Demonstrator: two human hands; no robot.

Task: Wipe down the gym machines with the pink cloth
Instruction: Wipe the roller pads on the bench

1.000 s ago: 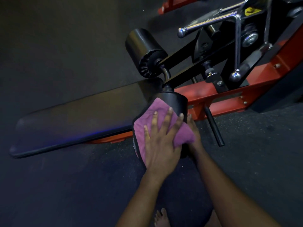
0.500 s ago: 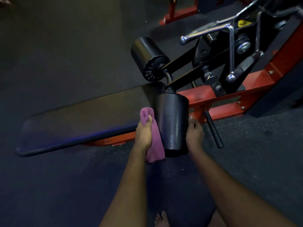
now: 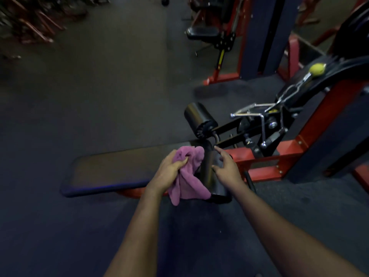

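Here, one cloth [image 3: 188,183], gripped in the left hand [image 3: 168,172], partly hides the roller [image 3: 207,166] between the hands; the right hand [image 3: 227,168] is loose, empty. A second roller [image 3: 197,117] lies beyond.

Left hand [image 3: 169,170] grips the pink cloth [image 3: 187,182] in a bunch, its loose end hanging down at the left side of the near roller pad [image 3: 208,166]. Right hand [image 3: 225,166] is at the roller's right side, fingers spread and relaxed; contact is hard to call. The long black pad [image 3: 119,166] stretches left, the red frame [image 3: 265,156] runs right, and a second roller [image 3: 197,116] sits beyond. Dark floor [image 3: 99,96] all around.
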